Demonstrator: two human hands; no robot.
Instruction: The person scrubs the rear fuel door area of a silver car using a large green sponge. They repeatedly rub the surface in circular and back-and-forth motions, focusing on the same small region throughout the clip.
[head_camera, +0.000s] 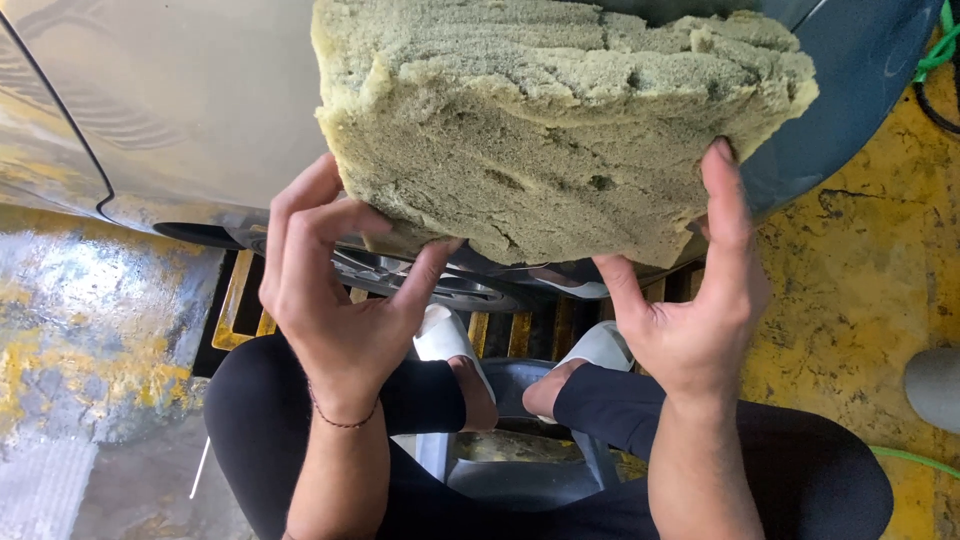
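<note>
A large, worn, olive-yellow sponge block (560, 120) fills the upper middle of the head view. My left hand (335, 290) grips its lower left corner, thumb and fingers curled against it. Along the sponge's lower right edge lies my right hand (700, 300), with the fingers reaching up its side and the thumb beneath. Both hands hold the sponge up in front of a silver car body (160, 100). Part of the car's wheel (430, 280) shows below the sponge.
My knees in black trousers and my feet in white sandals (445, 335) are below, over a grey stool (520, 460). Yellow metal grating (240, 300) lies under the car. Wet yellow-stained floor (860, 280) spreads right, with a green hose (915, 458) and a grey object (935, 385).
</note>
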